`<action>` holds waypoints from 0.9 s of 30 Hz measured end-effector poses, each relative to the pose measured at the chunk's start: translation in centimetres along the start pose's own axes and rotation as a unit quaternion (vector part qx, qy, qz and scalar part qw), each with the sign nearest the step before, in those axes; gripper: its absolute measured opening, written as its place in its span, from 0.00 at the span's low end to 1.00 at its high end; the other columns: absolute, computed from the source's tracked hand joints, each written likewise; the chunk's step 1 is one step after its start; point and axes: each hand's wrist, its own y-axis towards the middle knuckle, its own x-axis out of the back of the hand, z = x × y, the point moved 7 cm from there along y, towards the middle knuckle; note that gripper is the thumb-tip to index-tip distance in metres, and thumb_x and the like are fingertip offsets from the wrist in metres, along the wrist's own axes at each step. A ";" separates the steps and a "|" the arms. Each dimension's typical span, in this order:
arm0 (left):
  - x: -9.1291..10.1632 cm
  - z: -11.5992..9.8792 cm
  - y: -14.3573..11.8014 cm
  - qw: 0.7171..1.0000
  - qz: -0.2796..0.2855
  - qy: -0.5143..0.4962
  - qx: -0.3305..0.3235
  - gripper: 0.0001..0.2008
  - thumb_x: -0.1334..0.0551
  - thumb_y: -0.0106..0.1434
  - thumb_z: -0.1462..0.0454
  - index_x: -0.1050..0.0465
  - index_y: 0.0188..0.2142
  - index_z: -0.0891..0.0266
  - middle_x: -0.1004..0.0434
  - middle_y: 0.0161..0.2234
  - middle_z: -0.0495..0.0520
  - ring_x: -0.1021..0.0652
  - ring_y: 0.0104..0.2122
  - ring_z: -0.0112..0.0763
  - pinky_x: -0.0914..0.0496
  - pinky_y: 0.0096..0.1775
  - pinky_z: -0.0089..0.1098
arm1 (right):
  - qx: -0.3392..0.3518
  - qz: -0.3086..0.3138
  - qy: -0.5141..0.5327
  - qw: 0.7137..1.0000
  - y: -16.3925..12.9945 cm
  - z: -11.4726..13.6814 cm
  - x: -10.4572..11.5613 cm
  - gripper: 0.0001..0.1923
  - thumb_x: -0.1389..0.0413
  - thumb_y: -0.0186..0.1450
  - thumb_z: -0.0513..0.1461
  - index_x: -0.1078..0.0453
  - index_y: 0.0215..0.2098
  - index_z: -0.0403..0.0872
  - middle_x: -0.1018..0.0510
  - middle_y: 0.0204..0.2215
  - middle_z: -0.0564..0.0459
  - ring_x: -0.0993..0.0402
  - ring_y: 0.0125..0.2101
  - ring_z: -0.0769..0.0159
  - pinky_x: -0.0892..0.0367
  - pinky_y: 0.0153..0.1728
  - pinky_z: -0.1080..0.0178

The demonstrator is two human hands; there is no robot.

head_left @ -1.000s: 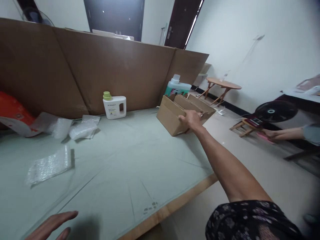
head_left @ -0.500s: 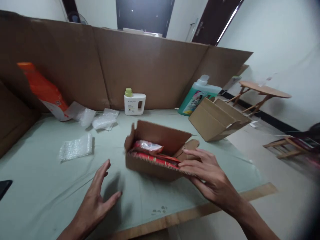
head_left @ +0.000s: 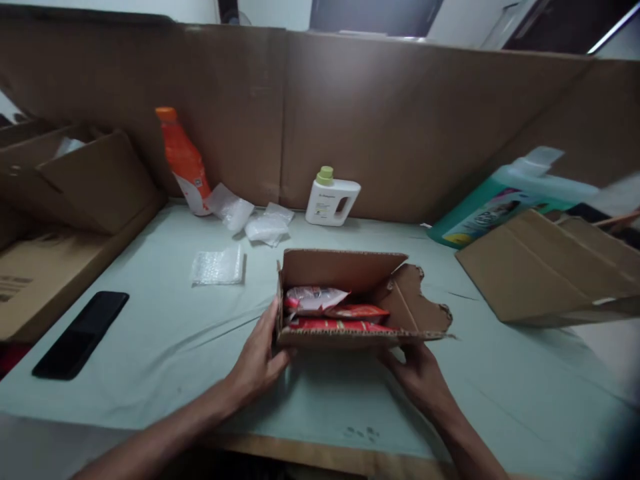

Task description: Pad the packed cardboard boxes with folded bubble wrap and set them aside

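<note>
An open cardboard box (head_left: 345, 263) stands before me at the middle of the table, with red packets (head_left: 340, 325) and a red-and-clear packet (head_left: 315, 298) inside. My left hand (head_left: 260, 353) grips the box at its left front corner, thumb along the front and fingers against the left wall. At the front right, my right hand (head_left: 417, 373) holds the box's lower edge; its fingertips are hidden beneath the right side. The torn right flap (head_left: 417, 300) is folded outward.
Bubble wrap (head_left: 219, 267) lies to the left, near a black phone (head_left: 80, 337). An orange bottle (head_left: 185, 163), a white jug (head_left: 333, 200) and a green detergent bottle (head_left: 493, 200) stand along the cardboard wall (head_left: 425, 120). Another carton (head_left: 530, 267) sits at right, more cardboard (head_left: 95, 180) at left.
My left hand has moved from beside the box onto its left corner. My right hand went from the top front edge to lower down. The view has turned left.
</note>
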 end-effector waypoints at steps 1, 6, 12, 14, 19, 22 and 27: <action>0.4 0.0 1.3 1.000 -0.009 -0.003 -0.003 0.34 0.37 0.60 0.61 0.40 0.66 0.59 0.33 0.63 0.64 0.34 0.64 0.53 0.37 0.63 0.53 | -0.002 -0.006 0.017 1.000 1.3 0.3 -0.5 0.25 0.37 0.56 0.54 0.27 0.43 0.46 0.16 0.42 0.40 0.20 0.44 0.44 0.25 0.44 0.47; 4.5 1.0 5.5 0.999 -0.007 0.046 -0.008 0.31 0.40 0.63 0.62 0.40 0.65 0.61 0.32 0.62 0.64 0.32 0.63 0.47 0.36 0.62 0.50 | -0.003 -0.018 0.032 0.999 5.1 1.2 -2.2 0.27 0.36 0.54 0.54 0.31 0.43 0.47 0.17 0.40 0.41 0.19 0.39 0.47 0.24 0.40 0.51; 14.0 5.8 5.0 0.938 -0.115 0.297 0.140 0.21 0.42 0.65 0.59 0.30 0.56 0.61 0.24 0.51 0.61 0.23 0.49 0.42 0.28 0.51 0.40 | -0.024 -0.042 0.021 0.999 1.5 -1.7 -1.7 0.26 0.42 0.61 0.52 0.28 0.53 0.49 0.18 0.49 0.44 0.19 0.44 0.53 0.24 0.45 0.54; 15.6 7.2 5.8 0.919 -0.130 0.324 0.182 0.22 0.41 0.65 0.53 0.27 0.52 0.64 0.23 0.47 0.64 0.23 0.46 0.46 0.28 0.48 0.42 | -0.037 -0.040 0.007 0.998 0.1 -1.9 -1.8 0.23 0.43 0.61 0.52 0.25 0.49 0.49 0.17 0.47 0.45 0.19 0.44 0.53 0.24 0.47 0.54; 15.6 8.4 9.0 0.901 -0.116 0.359 0.214 0.13 0.37 0.60 0.55 0.23 0.36 0.62 0.22 0.39 0.64 0.23 0.43 0.50 0.30 0.43 0.42 | 0.003 0.072 -0.014 0.997 -1.5 2.8 -5.7 0.16 0.44 0.64 0.50 0.21 0.38 0.49 0.14 0.37 0.46 0.17 0.39 0.53 0.22 0.43 0.56; 15.1 7.8 9.9 0.908 -0.106 0.356 0.192 0.05 0.39 0.58 0.65 0.24 0.31 0.60 0.21 0.38 0.61 0.23 0.44 0.47 0.31 0.45 0.41 | 0.080 0.177 -0.010 0.981 -1.3 7.3 -9.7 0.18 0.45 0.66 0.47 0.23 0.49 0.49 0.16 0.46 0.45 0.19 0.45 0.53 0.23 0.46 0.54; 14.0 4.6 7.8 0.944 -0.065 0.312 0.080 0.07 0.41 0.58 0.69 0.24 0.33 0.59 0.20 0.47 0.59 0.24 0.50 0.44 0.32 0.53 0.43 | 0.115 0.231 -0.021 0.966 1.7 10.8 -13.6 0.27 0.46 0.66 0.46 0.33 0.62 0.49 0.24 0.58 0.44 0.21 0.46 0.53 0.23 0.38 0.55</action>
